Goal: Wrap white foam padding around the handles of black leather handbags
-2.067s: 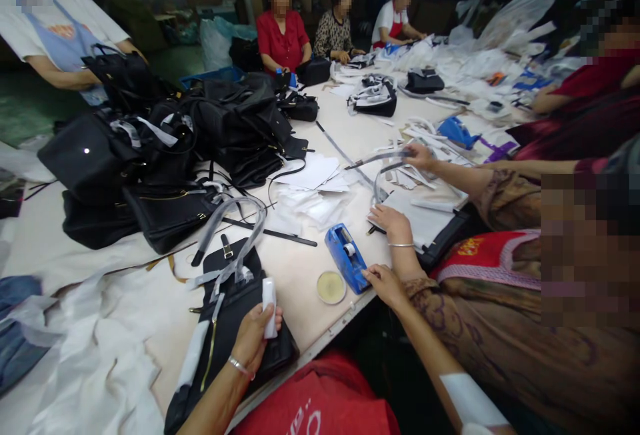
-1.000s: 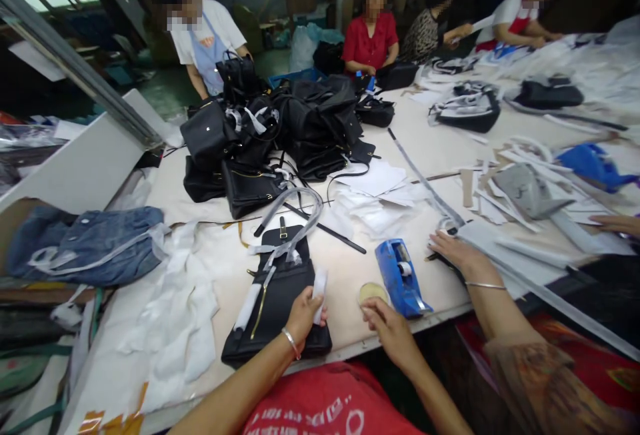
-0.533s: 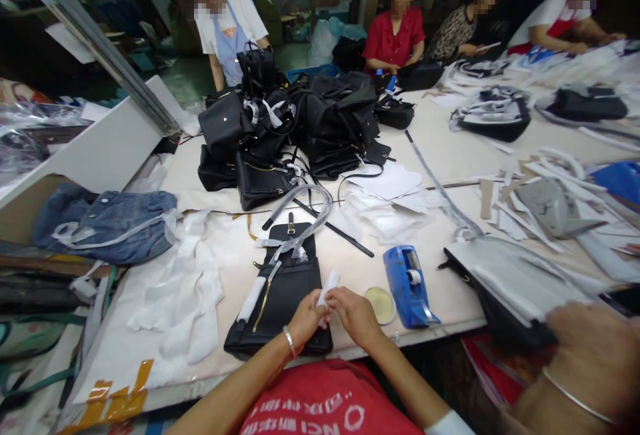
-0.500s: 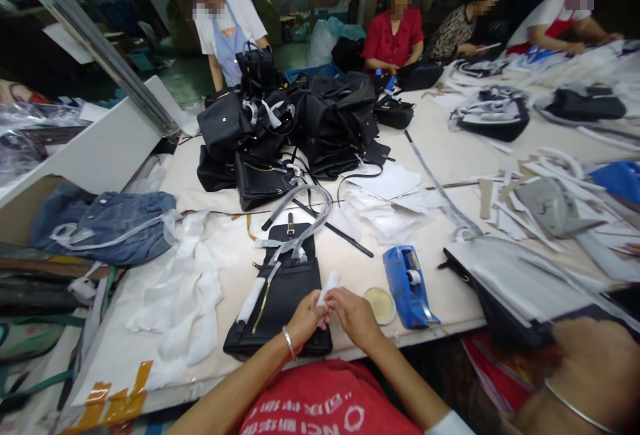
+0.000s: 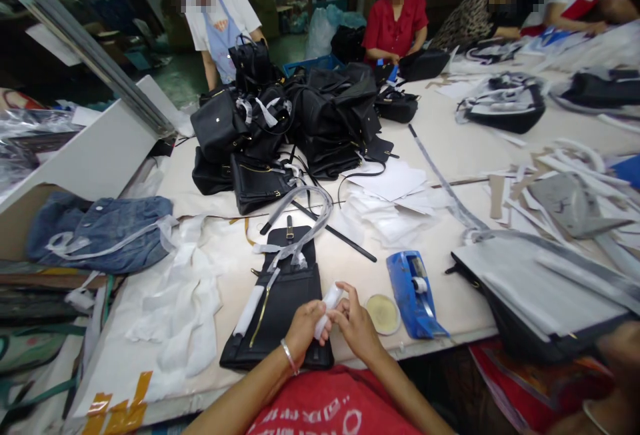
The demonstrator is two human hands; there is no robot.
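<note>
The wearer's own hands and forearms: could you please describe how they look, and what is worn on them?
Both the left hand and the right hand are ungloved, with no sleeve showing on either forearm. A shiny silver-toned bracelet circles the left wrist, with a small reddish bit beside it. No bracelet shows on the right wrist.

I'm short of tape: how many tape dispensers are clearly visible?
1: the blue dispenser, right of the right hand. Others may be hidden; blue patches at the right edge and far side are too unclear.
</note>
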